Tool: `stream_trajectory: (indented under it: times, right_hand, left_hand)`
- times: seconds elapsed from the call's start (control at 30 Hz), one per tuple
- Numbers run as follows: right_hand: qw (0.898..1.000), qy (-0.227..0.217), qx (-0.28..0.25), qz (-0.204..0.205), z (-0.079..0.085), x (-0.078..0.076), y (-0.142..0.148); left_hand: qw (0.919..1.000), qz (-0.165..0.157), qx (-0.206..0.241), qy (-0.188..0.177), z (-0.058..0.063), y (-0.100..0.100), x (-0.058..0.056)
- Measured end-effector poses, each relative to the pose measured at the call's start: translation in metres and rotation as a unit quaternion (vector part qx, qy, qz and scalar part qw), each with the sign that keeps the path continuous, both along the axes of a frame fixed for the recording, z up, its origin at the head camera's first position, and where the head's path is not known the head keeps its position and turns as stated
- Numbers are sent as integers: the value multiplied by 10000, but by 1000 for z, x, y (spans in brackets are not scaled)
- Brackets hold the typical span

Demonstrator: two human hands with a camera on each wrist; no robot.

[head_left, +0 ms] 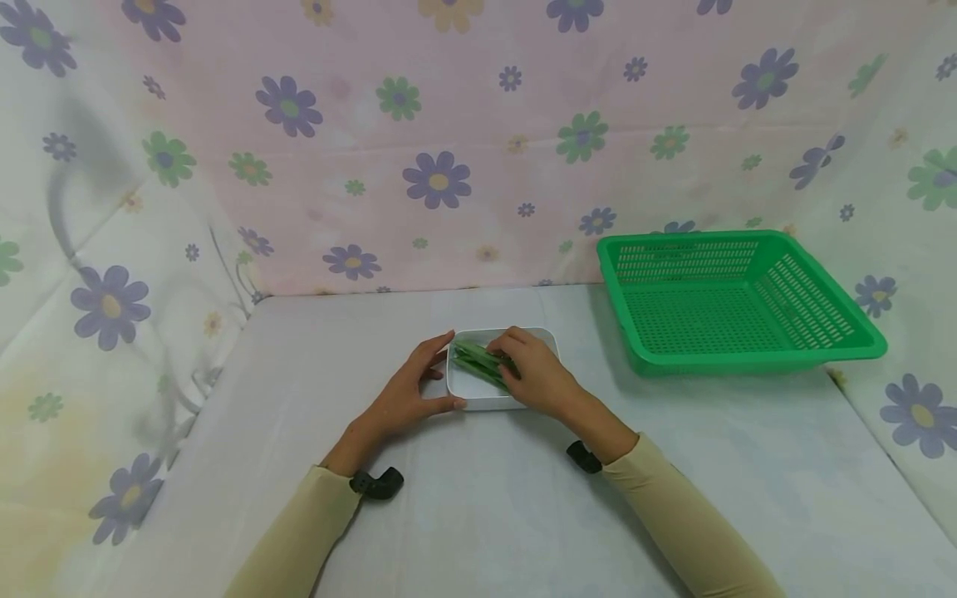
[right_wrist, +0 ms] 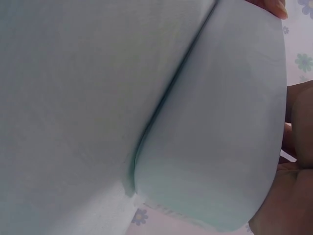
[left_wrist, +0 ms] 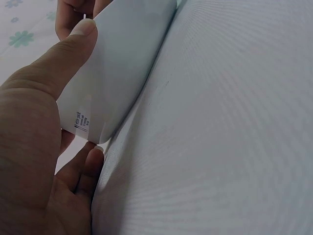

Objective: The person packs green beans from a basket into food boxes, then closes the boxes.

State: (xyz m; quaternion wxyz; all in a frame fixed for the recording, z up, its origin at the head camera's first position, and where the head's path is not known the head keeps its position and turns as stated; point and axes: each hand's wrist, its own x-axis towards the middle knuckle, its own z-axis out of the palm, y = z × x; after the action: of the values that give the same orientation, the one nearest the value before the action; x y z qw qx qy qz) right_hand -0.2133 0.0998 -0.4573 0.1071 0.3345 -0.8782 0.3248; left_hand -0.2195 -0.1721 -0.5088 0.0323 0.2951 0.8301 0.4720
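A small white rectangular tray (head_left: 478,404) rests on the table, with a small bundle of long, thin green vegetable stalks (head_left: 478,362) lying slantwise inside it. My left hand (head_left: 409,387) holds the tray's left end, thumb at the near corner and fingers round the far side. In the left wrist view the thumb (left_wrist: 73,54) lies on the rim of the tray (left_wrist: 117,63), which bears small print. Reaching in from the right, my right hand (head_left: 540,374) has curled fingers on the stalks' right end. The tray wall (right_wrist: 215,117) hides the stalks in the right wrist view.
A large green plastic basket (head_left: 748,362) with slotted sides stands at the table's back right. White cloth covers the table (head_left: 478,515). Flower-patterned curtains (head_left: 478,241) rise behind and at both sides. Dark wrist-worn devices (head_left: 380,483) sit at both cuffs.
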Motion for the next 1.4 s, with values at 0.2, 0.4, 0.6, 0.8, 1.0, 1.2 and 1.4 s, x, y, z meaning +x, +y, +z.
stream_trajectory:
  times: [0.2, 0.4, 0.6, 0.8, 1.0, 1.2, 1.4]
  right_hand:
    - [9999, -124, 80, -51, -1, 0, 0]
    - [9996, -141, 226, -65, -1, 1, 1]
    - [9994, -27, 343, -57, 10, 5, 10]
    - [9989, 228, 379, -145, 27, 11, 29]
    - [9984, 465, 288, -115, 39, 11, 52]
    - [9987, 499, 114, -9, 48, 5, 82]
    - [9980, 588, -161, -155, 59, 1, 113]
  left_hand:
    - [10000, -22, 43, 6, -1, -1, -1]
    - [10000, -9, 85, -30, 0, 0, 0]
    - [9998, -46, 214, -6, 1, 1, 0]
    - [10000, 11, 36, -18, 1, 1, 1]
    - [10000, 61, -28, -15, -1, -1, 1]
    - [9998, 101, -82, -130, -1, -1, 2]
    - [9999, 36, 4, -112, 2, 0, 2]
